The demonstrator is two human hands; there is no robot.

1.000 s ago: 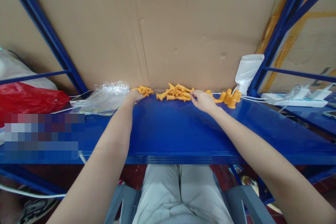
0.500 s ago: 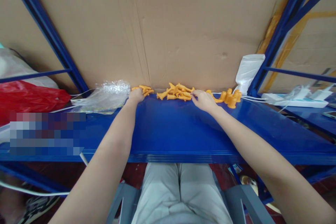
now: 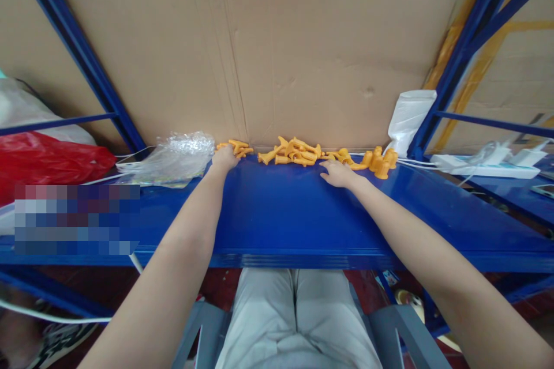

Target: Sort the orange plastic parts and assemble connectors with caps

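Note:
Several small orange plastic parts (image 3: pixel 294 151) lie in a row along the back of a blue metal shelf (image 3: pixel 285 213), against a cardboard sheet (image 3: pixel 268 52). My left hand (image 3: pixel 224 158) reaches to a small group of orange parts (image 3: pixel 239 147) at the left; its fingers are curled and hidden behind the knuckles. My right hand (image 3: pixel 338 173) rests on the shelf just in front of the middle pile, fingers stretched toward the parts, with nothing visibly in it. More orange parts (image 3: pixel 381 161) stand upright at the right.
A crumpled clear plastic bag (image 3: pixel 171 158) lies left of my left hand. A red bag (image 3: pixel 47 161) sits far left. A white bag (image 3: pixel 409 118) leans by the blue post at right, with a white power strip (image 3: pixel 485 167) and cables beyond it.
My right hand has drawn back from the middle pile toward me and now lies lower on the shelf. My left hand stays at the left group.

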